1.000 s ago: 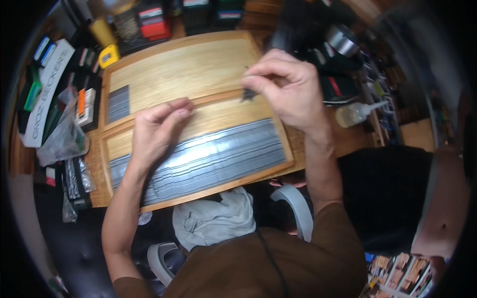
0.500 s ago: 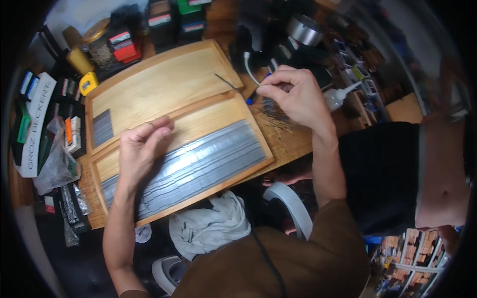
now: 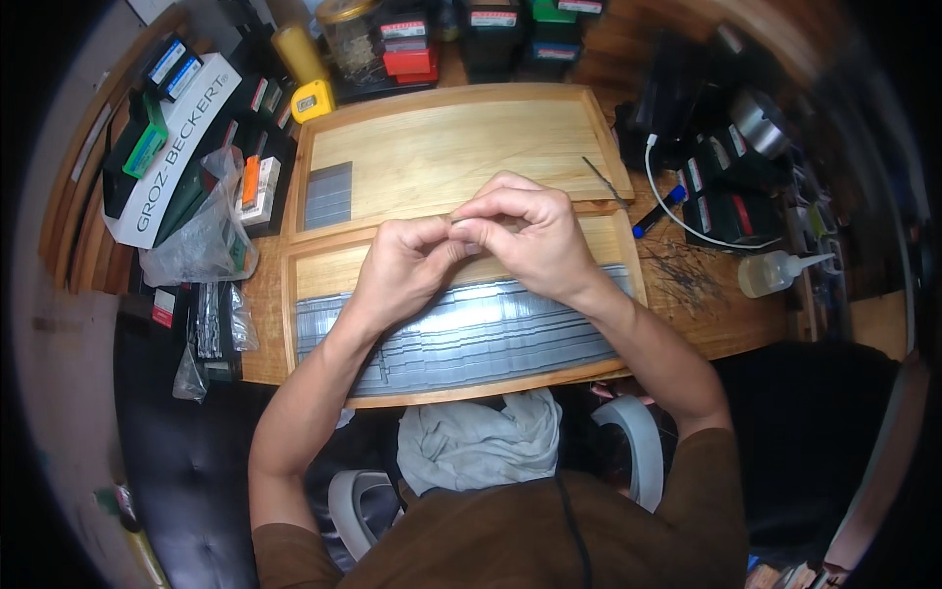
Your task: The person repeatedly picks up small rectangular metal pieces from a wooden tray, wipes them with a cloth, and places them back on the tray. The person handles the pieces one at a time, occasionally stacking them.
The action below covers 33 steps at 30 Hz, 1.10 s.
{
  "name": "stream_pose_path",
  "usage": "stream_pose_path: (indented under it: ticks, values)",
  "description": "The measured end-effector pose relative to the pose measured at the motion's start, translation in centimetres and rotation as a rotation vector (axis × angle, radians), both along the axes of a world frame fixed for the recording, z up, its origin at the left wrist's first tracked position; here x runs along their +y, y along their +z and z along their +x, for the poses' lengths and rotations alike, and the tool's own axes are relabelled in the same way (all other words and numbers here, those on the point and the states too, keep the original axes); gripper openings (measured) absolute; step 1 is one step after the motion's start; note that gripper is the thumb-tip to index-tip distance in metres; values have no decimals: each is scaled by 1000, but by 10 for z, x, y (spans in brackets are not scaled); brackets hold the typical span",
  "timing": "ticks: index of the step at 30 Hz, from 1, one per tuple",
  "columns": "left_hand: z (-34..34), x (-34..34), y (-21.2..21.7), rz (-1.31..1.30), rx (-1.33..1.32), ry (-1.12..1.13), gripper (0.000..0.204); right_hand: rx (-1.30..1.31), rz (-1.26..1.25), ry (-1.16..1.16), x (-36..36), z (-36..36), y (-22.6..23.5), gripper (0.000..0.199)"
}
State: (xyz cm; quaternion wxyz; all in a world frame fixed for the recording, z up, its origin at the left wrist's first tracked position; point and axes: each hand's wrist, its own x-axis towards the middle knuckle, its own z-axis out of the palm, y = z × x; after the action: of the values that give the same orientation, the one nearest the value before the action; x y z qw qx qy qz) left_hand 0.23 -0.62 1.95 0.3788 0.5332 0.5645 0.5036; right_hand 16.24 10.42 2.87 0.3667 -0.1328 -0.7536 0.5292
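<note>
My left hand (image 3: 407, 263) and my right hand (image 3: 535, 236) meet, fingertips together, over an open two-part wooden case (image 3: 471, 147). The fingers of both are pinched closed. Whatever lies between the fingertips is too small and hidden to make out. Below my hands, the near half of the case holds long rows of thin grey metal strips (image 3: 481, 329), packed side by side. In the far half, a small block of grey strips (image 3: 330, 194) lies at the left side.
Thin dark pieces (image 3: 682, 277) lie heaped right of the case, beside a blue marker (image 3: 658, 211), a white cable (image 3: 667, 196) and a squeeze bottle (image 3: 772, 272). A yellow tape measure (image 3: 312, 101), boxes and a plastic bag (image 3: 201, 245) crowd the left.
My right hand has come left from above the dark pieces to meet my left hand over the case. The head view has shifted, with the case now nearer the middle.
</note>
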Motion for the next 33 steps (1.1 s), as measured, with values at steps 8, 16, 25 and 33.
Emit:
stream_pose_path:
  ticks: [8,16,25,33]
  values:
    - [-1,1,-5,33,-35,-6,16,-25,34,13,0,0,3,9]
    - [1,4,-4,70,-39,14,19,30,251,-115,-2,-5,-6,6]
    - [5,1,-3,73,7,39,19,-11,25,13,2,0,0,12]
    - [3,-1,-4,38,-26,4,18,-4,19,23,1,0,-2,11]
